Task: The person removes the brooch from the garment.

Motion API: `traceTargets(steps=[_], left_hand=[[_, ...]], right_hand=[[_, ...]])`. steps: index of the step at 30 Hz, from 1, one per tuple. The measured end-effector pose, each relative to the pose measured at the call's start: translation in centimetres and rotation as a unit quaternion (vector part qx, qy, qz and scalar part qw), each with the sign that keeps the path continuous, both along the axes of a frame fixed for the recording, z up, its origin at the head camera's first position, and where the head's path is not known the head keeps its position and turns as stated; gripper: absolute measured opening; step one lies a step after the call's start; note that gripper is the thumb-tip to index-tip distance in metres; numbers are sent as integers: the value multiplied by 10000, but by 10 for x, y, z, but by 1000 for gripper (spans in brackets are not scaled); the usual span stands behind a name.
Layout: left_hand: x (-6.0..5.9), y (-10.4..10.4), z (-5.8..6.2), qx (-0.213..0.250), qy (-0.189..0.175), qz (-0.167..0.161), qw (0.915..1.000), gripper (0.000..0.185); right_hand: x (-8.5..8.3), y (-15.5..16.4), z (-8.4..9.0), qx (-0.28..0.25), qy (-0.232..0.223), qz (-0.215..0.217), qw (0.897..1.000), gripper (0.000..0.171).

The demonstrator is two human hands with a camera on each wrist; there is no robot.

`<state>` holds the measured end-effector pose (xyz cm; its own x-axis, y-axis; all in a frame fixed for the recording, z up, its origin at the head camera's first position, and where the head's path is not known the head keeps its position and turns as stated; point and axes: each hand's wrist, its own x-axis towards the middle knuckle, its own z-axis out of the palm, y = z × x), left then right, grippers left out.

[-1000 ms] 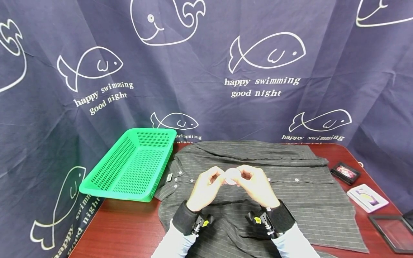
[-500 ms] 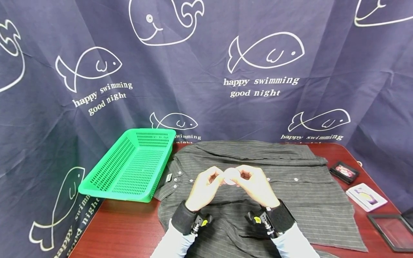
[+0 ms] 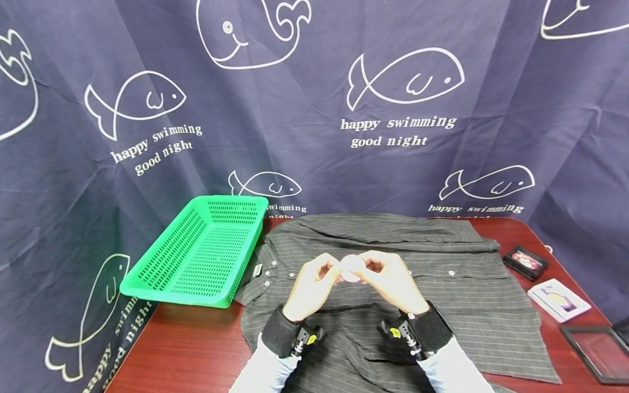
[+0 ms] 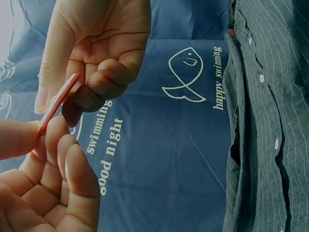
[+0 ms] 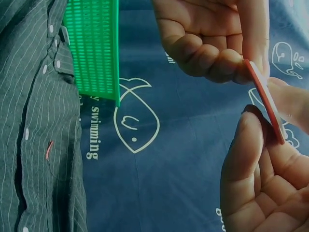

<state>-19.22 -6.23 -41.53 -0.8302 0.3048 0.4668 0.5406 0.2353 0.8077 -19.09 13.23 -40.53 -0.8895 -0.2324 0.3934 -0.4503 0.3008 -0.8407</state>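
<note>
Both hands are raised over a dark grey striped shirt (image 3: 457, 311) that is spread on the table. Between them is a thin round disc (image 3: 351, 268), pale on its face in the head view. Seen edge-on in the left wrist view, the disc (image 4: 60, 102) is white on one side and red on the other. My left hand (image 3: 310, 286) pinches one edge between thumb and fingers. The opposite edge is pinched by my right hand (image 3: 393, 281), its thumb lying over the pale face. The disc (image 5: 265, 101) stands tilted in the right wrist view.
A green perforated basket (image 3: 179, 298) stands left of the shirt. Along the right side lie a black cassette-like case (image 3: 526, 262), a white square card or case (image 3: 559, 300) and a black-rimmed frame (image 3: 589, 329). A dark blue curtain (image 3: 314, 136) hangs behind the red-brown table (image 3: 196, 349).
My right wrist has shifted slightly to the right over the last half second. Both hands keep their pinch on the disc at nearly the same spot.
</note>
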Motion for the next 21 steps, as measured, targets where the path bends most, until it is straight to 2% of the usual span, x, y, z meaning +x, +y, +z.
traceTargets(steps=[7, 12, 17, 21], left_hand=[[0, 1, 1, 84, -100, -45, 9999, 16], [1, 0, 2, 185, -229, -39, 9996, 15], [2, 0, 4, 240, -281, 19, 9993, 15], [2, 0, 5, 268, -323, 44, 9991, 14]], right_hand=[[1, 7, 5, -205, 91, 39, 9997, 14], [4, 13, 11, -138, 163, -81, 9997, 17], [7, 17, 16, 131, 594, -281, 9978, 18], [10, 18, 18, 306, 1176, -429, 9917, 20]])
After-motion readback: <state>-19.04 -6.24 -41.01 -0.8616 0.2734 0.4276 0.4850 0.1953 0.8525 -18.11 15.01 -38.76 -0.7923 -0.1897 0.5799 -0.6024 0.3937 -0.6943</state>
